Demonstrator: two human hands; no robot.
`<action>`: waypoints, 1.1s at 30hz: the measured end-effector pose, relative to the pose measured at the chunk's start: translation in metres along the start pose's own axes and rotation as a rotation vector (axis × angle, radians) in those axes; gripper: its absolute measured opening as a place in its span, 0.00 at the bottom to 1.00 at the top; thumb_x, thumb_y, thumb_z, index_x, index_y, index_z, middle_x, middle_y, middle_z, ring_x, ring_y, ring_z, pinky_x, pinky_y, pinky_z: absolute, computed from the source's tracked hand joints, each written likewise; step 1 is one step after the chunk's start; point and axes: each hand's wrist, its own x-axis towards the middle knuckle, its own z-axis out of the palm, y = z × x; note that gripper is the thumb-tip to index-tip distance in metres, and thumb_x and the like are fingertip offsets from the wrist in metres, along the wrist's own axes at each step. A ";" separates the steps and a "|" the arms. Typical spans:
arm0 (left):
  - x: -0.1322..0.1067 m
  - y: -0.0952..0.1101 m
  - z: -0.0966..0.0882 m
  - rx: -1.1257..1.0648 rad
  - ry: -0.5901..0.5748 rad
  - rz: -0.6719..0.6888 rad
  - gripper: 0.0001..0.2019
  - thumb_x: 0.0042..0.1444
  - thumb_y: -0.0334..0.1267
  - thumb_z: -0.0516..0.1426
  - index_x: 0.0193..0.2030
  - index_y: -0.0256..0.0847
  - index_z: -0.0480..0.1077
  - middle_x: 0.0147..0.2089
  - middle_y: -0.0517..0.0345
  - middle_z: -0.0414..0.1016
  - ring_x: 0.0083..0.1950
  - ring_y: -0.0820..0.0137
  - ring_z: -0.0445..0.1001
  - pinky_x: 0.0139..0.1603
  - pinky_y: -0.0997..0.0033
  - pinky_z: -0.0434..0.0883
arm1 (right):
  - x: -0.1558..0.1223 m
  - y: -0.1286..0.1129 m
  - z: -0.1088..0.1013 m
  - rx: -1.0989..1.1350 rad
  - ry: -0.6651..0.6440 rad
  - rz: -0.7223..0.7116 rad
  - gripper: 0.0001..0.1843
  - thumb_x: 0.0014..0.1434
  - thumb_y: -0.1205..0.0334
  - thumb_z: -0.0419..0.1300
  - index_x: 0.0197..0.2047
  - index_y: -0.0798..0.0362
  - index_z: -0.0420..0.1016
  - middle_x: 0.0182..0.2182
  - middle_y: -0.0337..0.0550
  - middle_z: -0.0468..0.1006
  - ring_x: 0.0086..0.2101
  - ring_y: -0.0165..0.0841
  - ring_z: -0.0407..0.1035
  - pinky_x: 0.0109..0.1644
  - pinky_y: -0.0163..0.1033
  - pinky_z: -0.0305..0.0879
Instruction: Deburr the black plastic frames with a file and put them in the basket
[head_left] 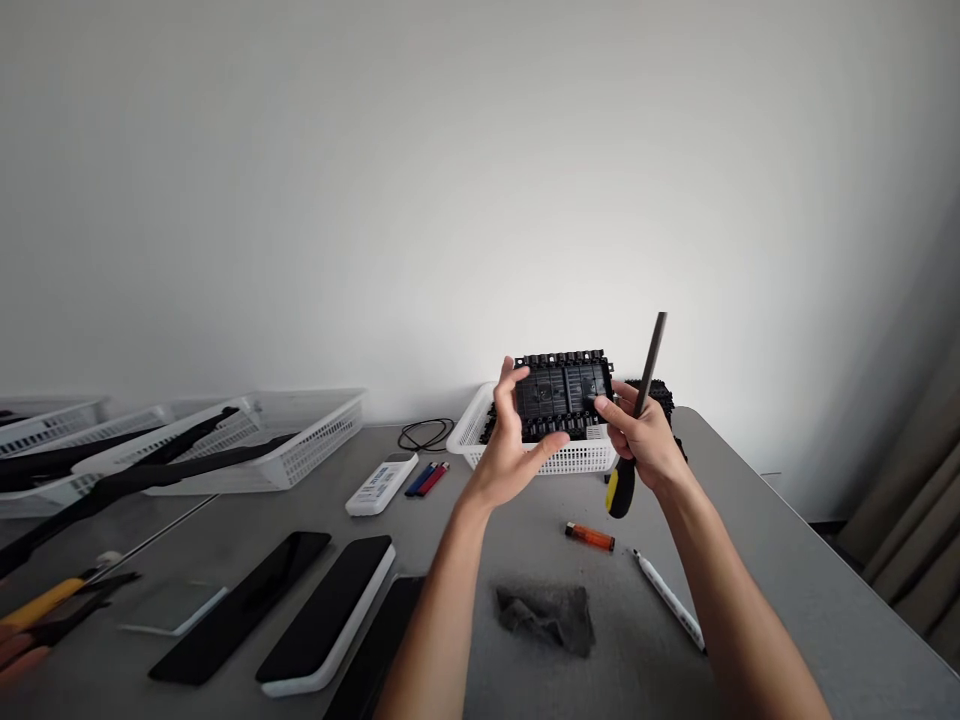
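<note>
Up over a white basket, a black plastic part (564,392) with a ribbed panel and toothed edges is held between my two hands. My left hand (506,445) grips its left side, the bent index finger at the upper corner and the thumb stretched below the lower edge. At the right edge, the thumb and fingers of my right hand (643,438) pinch the same part. That hand also holds what looks like a file (621,488), its black and yellow handle down and its long dark bar pointing up. Some fingers behind the part are hidden.
The white basket (555,462) holds more black parts. Nearby are an orange lighter (590,537), a white marker (670,602), a dark cloth (546,617), a black-topped slab (326,612) and a white box (382,484). Another person's hand (22,660) shows at far left.
</note>
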 end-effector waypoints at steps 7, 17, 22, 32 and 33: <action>0.007 0.004 0.002 -0.487 0.116 -0.245 0.38 0.52 0.44 0.65 0.67 0.43 0.55 0.55 0.45 0.75 0.59 0.57 0.73 0.61 0.58 0.69 | 0.002 0.003 0.004 -0.006 -0.059 -0.074 0.25 0.43 0.47 0.73 0.32 0.51 0.65 0.17 0.24 0.52 0.16 0.19 0.44 0.17 0.31 0.39; 0.011 0.004 0.000 -0.517 0.200 -0.486 0.42 0.43 0.45 0.70 0.64 0.40 0.60 0.44 0.48 0.81 0.44 0.58 0.79 0.39 0.64 0.78 | 0.002 0.005 0.001 -0.086 0.019 -0.045 0.33 0.49 0.43 0.68 0.50 0.58 0.71 0.15 0.25 0.52 0.16 0.22 0.45 0.18 0.31 0.41; 0.010 0.004 -0.003 -0.500 0.154 -0.470 0.29 0.44 0.46 0.69 0.53 0.39 0.70 0.44 0.50 0.80 0.45 0.61 0.78 0.42 0.67 0.75 | 0.006 0.007 -0.002 -0.086 0.050 -0.079 0.31 0.47 0.42 0.69 0.44 0.59 0.74 0.15 0.26 0.53 0.17 0.21 0.44 0.18 0.31 0.39; 0.009 -0.001 -0.009 -0.382 0.055 -0.555 0.24 0.38 0.39 0.70 0.45 0.40 0.77 0.43 0.52 0.80 0.44 0.61 0.77 0.43 0.66 0.72 | 0.005 0.004 -0.016 -0.387 0.049 -0.154 0.27 0.54 0.37 0.61 0.44 0.53 0.69 0.25 0.34 0.64 0.21 0.24 0.50 0.20 0.31 0.44; 0.009 -0.003 -0.010 -0.388 0.094 -0.567 0.23 0.37 0.39 0.70 0.44 0.39 0.76 0.41 0.52 0.80 0.42 0.62 0.77 0.42 0.67 0.72 | 0.004 0.002 -0.019 -0.418 0.046 -0.152 0.26 0.55 0.37 0.60 0.41 0.52 0.68 0.25 0.33 0.62 0.21 0.24 0.50 0.20 0.30 0.45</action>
